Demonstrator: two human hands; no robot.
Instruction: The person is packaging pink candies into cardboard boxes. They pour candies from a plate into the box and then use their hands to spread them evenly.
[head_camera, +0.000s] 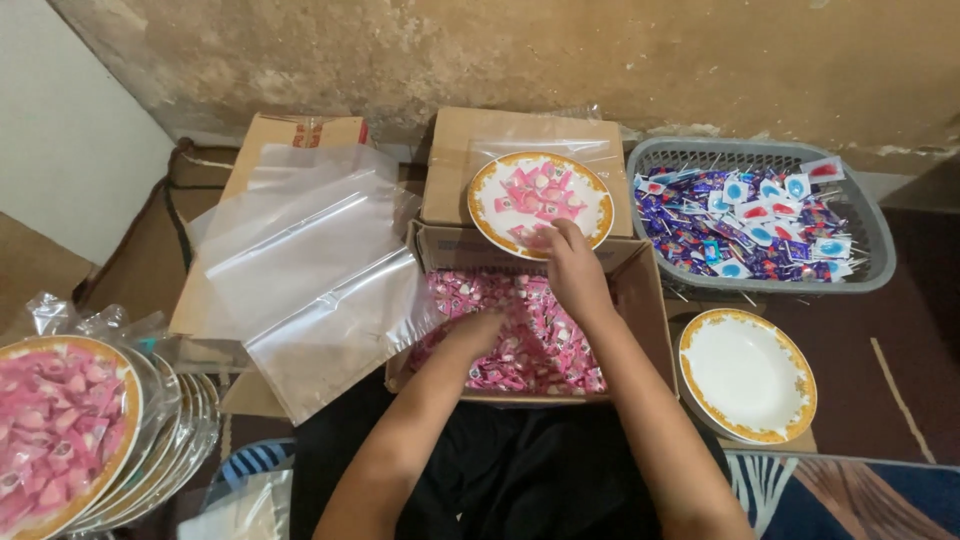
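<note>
- Stack of gold-rimmed plates (60, 430), far left of the open cardboard box (640, 300). The top one was heaped with pink wrapped sweets, and each plate looked to be wrapped in clear film.
- Clear plastic bags (310, 270) lay flat, just left of the box and overlapping its left edge, on top of another flat carton.
- Left hand (478, 330) was down inside the box at its left part, fingers sunk into the loose pink sweets (540, 350). Could not tell whether it was open or closed round any.
- The box itself sat dead centre on the floor in front of the person, roughly filled with sweets.
- Filled plate (540, 200) sat just behind the box on a closed carton (450, 150), its near rim over the box's back wall. It carried a thin layer of pink sweets.
- Right hand (575, 265) reached over the back of the box, fingers curled down on the plate's near edge among the sweets. Pinching or just released, could not tell.
- Step in hand, judged: loading sweets from box to plate, plate only part full. A further move would call for a scoop with the left hand and a clean carry over the rim without spilling.
- Empty plate (745, 375) sat just right of the box.
- Grey basket (860, 240) of wrapped lollipops (740, 220) stood behind and to the right of the box, untouched.
</note>
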